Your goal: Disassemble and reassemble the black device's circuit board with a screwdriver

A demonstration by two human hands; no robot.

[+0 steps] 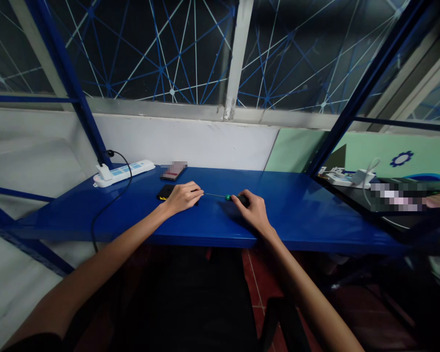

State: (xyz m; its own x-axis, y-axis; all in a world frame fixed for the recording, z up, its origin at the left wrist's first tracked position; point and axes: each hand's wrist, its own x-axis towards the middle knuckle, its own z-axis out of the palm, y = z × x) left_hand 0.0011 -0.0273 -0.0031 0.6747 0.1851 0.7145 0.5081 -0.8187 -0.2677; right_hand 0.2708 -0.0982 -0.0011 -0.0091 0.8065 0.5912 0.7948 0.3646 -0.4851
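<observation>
1. One screwdriver [228,198] is over the blue desk [212,225]; the right hand [253,208] curls closed around its black handle [244,201];
2. Its thin shaft [216,196] points at the left hand [185,198], fingers bent together; whether they pinch the tip, I cannot tell;
3. Black case [164,192], partly hidden by that hand; smartphone [174,171] behind.
</observation>
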